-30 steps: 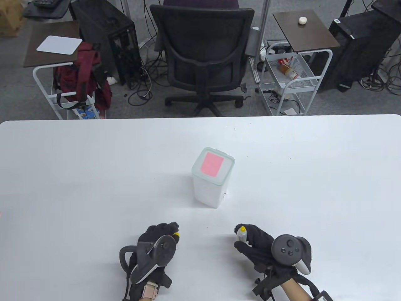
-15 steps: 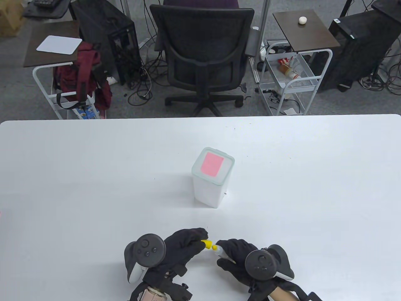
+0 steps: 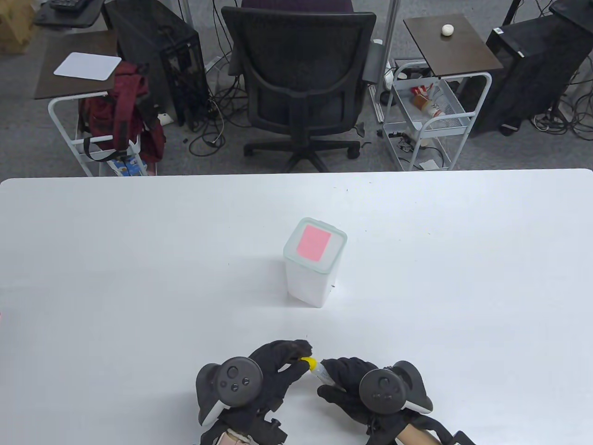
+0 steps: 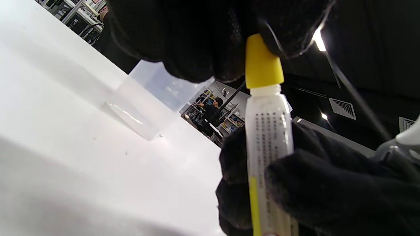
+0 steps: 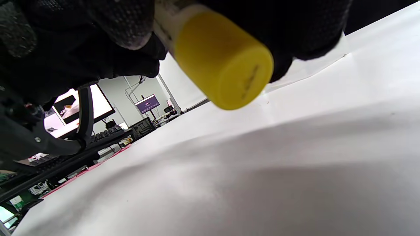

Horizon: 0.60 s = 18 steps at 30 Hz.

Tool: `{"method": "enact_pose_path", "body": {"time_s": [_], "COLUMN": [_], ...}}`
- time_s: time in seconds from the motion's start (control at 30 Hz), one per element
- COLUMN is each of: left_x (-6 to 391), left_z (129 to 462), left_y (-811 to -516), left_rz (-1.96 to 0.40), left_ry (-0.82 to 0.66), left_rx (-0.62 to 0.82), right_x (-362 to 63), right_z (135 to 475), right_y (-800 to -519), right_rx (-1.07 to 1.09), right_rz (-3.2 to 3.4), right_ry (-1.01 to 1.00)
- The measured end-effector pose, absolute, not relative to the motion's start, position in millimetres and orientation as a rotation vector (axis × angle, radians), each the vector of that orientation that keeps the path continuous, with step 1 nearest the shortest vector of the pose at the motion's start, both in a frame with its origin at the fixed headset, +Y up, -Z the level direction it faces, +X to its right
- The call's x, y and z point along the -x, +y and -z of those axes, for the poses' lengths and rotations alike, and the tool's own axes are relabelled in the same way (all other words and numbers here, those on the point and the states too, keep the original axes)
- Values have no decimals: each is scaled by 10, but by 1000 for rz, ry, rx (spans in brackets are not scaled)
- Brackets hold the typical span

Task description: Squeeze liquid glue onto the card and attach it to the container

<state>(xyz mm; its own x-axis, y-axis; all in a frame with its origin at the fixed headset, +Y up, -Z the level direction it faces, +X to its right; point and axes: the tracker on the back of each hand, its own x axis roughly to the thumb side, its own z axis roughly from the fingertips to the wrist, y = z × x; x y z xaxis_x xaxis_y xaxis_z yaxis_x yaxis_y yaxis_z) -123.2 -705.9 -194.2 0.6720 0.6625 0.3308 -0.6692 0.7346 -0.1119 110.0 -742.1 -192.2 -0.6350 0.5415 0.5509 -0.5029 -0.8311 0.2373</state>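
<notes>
My right grip holds small white glue bottle; left grip pinches its yellow cap. Frame-centre translucent plastic container carries pink card on lid.

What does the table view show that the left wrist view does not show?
Only the table view shows the pink card lying on the container's lid, and the trackers on both hands. Only the left wrist view shows the printed text on the glue bottle and how the yellow cap sits on its neck. Both views show the left hand pinching the cap, the right hand gripping the bottle, and the container on the table.
</notes>
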Motion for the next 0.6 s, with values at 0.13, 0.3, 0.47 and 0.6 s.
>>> {"method": "enact_pose_path", "body": {"time_s": [0.13, 0.3, 0.47, 0.6], "left_x": [1240, 1214, 1187, 1161], "left_z": [1935, 1937, 1924, 1926], "left_y": [-7082, -7108, -7119, -7147], "left_rz": [-807, -893, -930, -976], "left_ry": [-362, -367, -385, -402], "left_rx": [-13, 33, 43, 88], "right_x": [-1085, -1098, -1090, -1085], "right_z": [1907, 1887, 1887, 1876], "right_y": [-7381, -7377, -7395, -7411], "right_rx": [-871, -866, -851, -845], "right_rz": [-2315, -2305, -2248, -2185], "right_ry": [188, 191, 180, 115]}}
